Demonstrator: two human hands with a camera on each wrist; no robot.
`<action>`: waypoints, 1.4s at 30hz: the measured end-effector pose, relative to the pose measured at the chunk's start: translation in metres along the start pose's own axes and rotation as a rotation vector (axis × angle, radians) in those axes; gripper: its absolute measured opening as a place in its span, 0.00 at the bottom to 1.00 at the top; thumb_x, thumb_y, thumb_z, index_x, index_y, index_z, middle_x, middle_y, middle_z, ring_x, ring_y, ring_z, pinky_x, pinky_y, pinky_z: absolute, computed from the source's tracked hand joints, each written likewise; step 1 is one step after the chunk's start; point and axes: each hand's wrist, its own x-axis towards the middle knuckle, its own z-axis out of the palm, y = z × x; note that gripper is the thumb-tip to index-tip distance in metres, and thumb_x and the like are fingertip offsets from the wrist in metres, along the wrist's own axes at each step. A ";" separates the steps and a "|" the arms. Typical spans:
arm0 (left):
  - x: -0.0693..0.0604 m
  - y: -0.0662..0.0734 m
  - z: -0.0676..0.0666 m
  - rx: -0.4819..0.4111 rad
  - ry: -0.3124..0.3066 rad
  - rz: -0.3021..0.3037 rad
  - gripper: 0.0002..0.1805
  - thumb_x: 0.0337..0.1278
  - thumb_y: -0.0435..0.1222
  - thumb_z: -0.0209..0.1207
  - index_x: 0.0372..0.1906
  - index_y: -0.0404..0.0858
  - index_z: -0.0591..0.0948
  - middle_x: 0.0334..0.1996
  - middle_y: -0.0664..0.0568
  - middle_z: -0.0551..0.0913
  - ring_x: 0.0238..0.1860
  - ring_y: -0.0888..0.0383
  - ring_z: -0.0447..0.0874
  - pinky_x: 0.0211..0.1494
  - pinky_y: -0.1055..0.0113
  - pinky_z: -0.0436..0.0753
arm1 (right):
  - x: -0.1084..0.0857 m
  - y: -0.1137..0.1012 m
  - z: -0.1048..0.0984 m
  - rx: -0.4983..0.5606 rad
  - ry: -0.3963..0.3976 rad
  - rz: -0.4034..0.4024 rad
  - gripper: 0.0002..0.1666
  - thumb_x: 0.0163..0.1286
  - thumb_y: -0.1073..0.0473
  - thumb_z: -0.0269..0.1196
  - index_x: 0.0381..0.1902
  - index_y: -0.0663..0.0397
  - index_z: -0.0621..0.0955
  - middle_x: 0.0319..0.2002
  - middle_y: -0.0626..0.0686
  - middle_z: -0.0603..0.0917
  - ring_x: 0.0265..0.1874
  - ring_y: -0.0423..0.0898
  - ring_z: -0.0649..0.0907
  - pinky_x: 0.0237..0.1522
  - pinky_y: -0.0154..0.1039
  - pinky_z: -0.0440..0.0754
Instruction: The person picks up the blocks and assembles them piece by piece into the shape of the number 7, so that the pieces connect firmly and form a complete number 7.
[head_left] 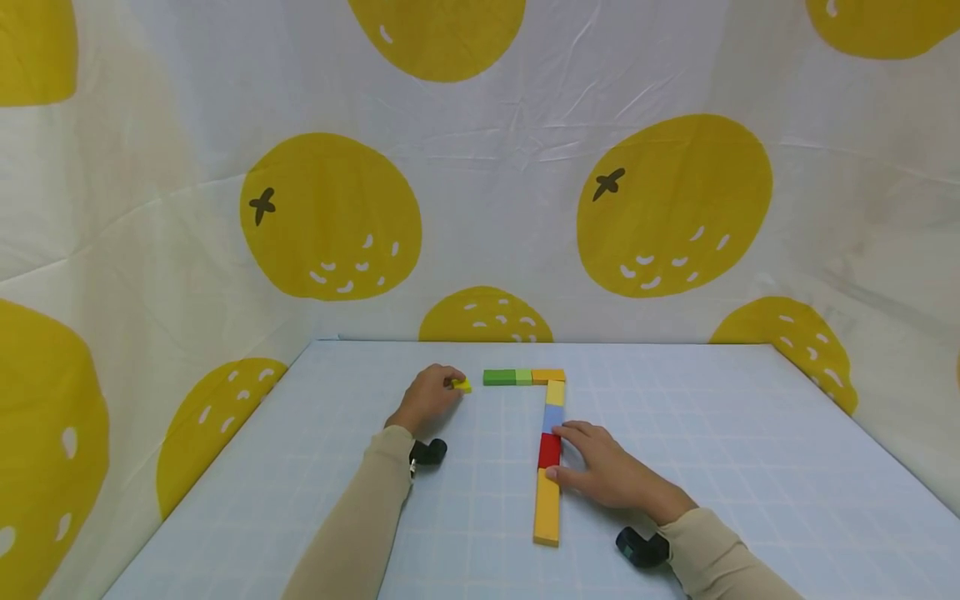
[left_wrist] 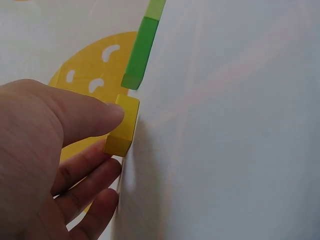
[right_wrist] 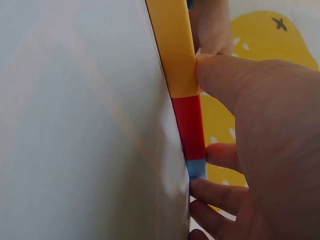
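Note:
My left hand pinches a small yellow block between thumb and fingers, just left of the green block, with a gap between the two blocks. To the right of that green block come a light green block and an orange block. From there a line runs toward me: a pale yellow block, a blue block, a red block and a long orange block. My right hand rests its thumb and fingertips along this line's right side, around the red block.
A light blue checked cloth covers the table. Behind it hangs a white curtain printed with large yellow fruit. Dark wrist cameras sit below the left hand and right hand.

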 end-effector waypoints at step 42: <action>-0.006 0.000 0.000 -0.027 0.008 0.007 0.15 0.62 0.32 0.64 0.53 0.41 0.85 0.50 0.51 0.82 0.52 0.53 0.79 0.60 0.56 0.77 | 0.000 -0.003 -0.001 0.006 -0.019 0.026 0.49 0.60 0.30 0.67 0.73 0.46 0.70 0.71 0.56 0.67 0.68 0.56 0.66 0.61 0.61 0.74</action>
